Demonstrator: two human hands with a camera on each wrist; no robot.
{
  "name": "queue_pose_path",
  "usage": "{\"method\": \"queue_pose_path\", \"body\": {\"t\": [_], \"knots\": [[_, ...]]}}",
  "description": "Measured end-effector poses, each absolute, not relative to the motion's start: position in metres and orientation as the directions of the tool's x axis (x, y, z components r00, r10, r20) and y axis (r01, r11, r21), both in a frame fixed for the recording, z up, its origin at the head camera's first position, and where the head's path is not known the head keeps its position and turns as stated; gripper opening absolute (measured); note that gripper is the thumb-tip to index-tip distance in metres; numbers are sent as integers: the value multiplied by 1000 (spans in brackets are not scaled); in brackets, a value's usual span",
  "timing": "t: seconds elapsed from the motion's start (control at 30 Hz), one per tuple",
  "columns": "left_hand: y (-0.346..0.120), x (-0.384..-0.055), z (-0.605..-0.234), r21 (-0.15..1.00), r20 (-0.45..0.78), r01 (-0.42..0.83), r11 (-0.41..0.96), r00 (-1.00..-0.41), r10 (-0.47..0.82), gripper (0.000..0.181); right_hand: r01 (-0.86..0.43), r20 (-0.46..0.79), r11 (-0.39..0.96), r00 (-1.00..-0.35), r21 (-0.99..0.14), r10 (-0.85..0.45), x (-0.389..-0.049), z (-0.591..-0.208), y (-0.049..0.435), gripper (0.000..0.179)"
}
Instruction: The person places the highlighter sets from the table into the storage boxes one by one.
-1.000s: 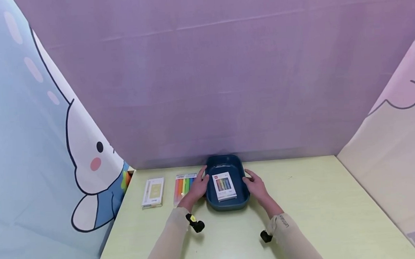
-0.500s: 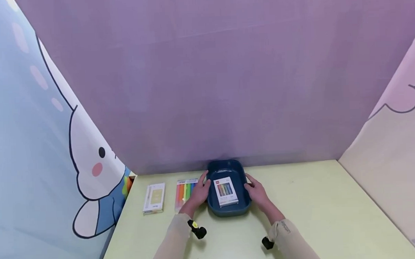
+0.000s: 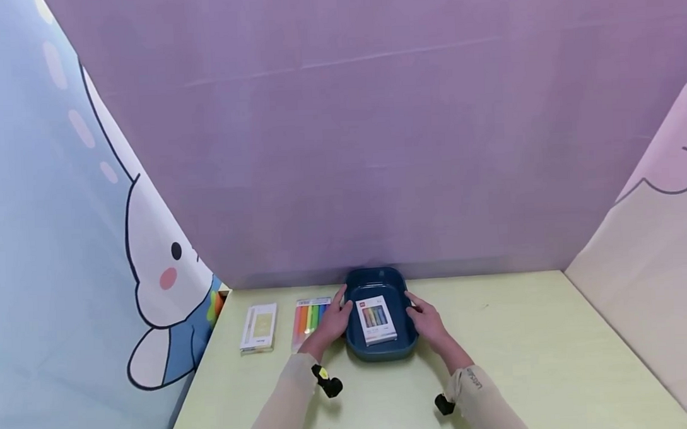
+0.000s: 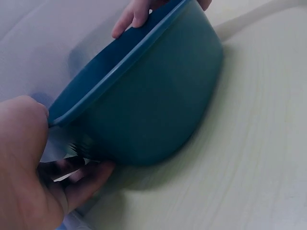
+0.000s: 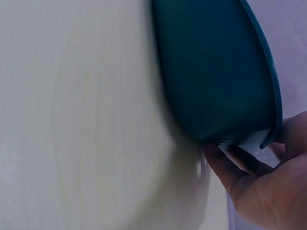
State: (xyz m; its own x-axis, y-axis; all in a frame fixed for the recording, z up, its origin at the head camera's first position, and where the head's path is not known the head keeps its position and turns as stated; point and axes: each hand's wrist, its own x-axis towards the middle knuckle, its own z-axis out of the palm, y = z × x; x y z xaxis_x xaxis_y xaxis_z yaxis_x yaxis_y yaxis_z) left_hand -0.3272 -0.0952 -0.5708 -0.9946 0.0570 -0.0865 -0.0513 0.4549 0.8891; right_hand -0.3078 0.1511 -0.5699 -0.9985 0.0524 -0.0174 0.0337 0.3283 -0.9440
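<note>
A dark blue plastic bin point(image 3: 356, 350) stands at the back of the table, against the purple backdrop. My left hand point(image 3: 334, 320) grips its left side, and my right hand point(image 3: 427, 319) holds the right side. In the left wrist view the left thumb point(image 4: 36, 108) is at the rim while the fingers point(image 4: 91, 184) reach low on the wall. The right fingers point(image 5: 225, 167) likewise curl toward the bin's lower edge in the right wrist view. Inside the bin lies a white box point(image 3: 376, 320) with a picture of coloured sticks on it.
Left of the bin, partly behind my left hand, lies a clear pack of coloured markers point(image 3: 307, 317). Farther left is a white box with a yellowish panel point(image 3: 259, 328). The pale table point(image 3: 518, 347) meets cloth backdrops at the back and sides.
The head view has tilted slightly, so everything sits a little lower in it. Both hands keep their hold on the bin, which stays in place on the table.
</note>
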Motion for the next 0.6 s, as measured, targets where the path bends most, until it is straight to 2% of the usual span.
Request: {"method": "queue_pose_path", "body": {"t": [0.17,0.6], "knots": [[-96,-325,-573,895,-58,-37,445,-998,34,64,44,-22,343,-997,-939,68,-309,-568,150,45],[-94,-313,-570,882,26,64,467,-996,87,53,57,-28,330,-995,-942,92,-305,-568,151,44]]}}
